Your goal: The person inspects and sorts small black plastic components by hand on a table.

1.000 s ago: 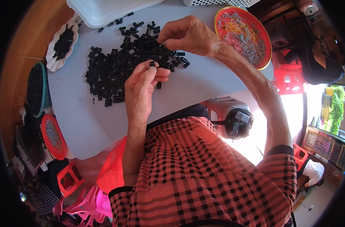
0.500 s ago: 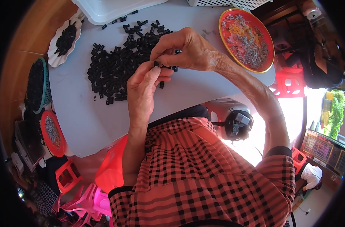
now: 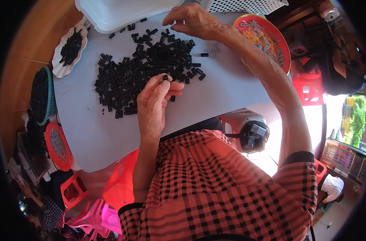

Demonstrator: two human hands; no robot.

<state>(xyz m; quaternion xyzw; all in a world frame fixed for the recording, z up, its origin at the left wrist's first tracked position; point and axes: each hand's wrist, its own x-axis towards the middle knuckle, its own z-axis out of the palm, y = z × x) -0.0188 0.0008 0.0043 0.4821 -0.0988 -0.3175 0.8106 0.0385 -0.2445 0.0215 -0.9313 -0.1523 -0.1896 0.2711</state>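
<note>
Between thumb and fingertips, my left hand (image 3: pixel 151 106) grips a small black plastic connector (image 3: pixel 165 78), its end facing up. It is held over the near edge of a heap of similar black plastic pieces (image 3: pixel 126 80) spread on the pale grey table (image 3: pixel 227 86). My right hand (image 3: pixel 196 22) is raised at the far side, by the front edge of a white tub (image 3: pixel 110 25). Its thumb and index finger are drawn together; what they hold, if anything, is too small to make out. A tiny bunch of clear or metal bits (image 3: pixel 212 53) lies right of the heap.
A red patterned plate (image 3: pixel 285 48) of small metal parts sits under my right forearm. Beyond is a white perforated basket (image 3: pixel 247 6). At left are a scalloped white dish (image 3: pixel 59 68) of black pieces, a teal-rimmed basket (image 3: pixel 50 96) and a red plate (image 3: pixel 64 164).
My right hand has left my left hand and moved up and away to the white tub. My left hand still holds the connector in nearly the same place.
</note>
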